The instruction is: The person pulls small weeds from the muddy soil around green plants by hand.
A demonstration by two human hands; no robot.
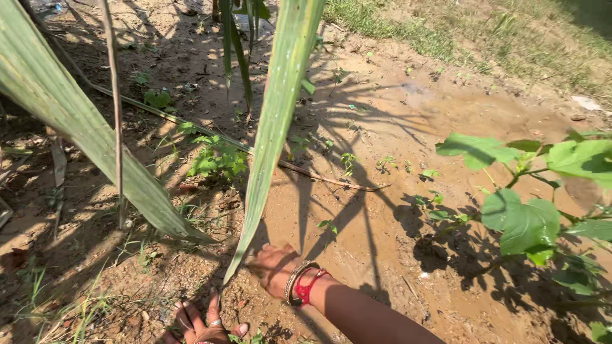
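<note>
Where the long green leaf (271, 137) tapers at lower centre, the right hand (273, 266) curls closed beside its tip. The left hand (204, 323), bottom edge, rests spread-fingered on the soil (382, 242).

A broad-leaved green plant (529, 223) grows beside wet mud (395, 127).

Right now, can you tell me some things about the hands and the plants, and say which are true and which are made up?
1. The right hand rests on the ground by the tip of a long green leaf. True.
2. The right wrist is bare. False: it wears bangles.
3. The left hand holds a bucket. False: it holds nothing and lies spread on the soil.
4. A broad-leaved plant grows on the right. True.
</note>
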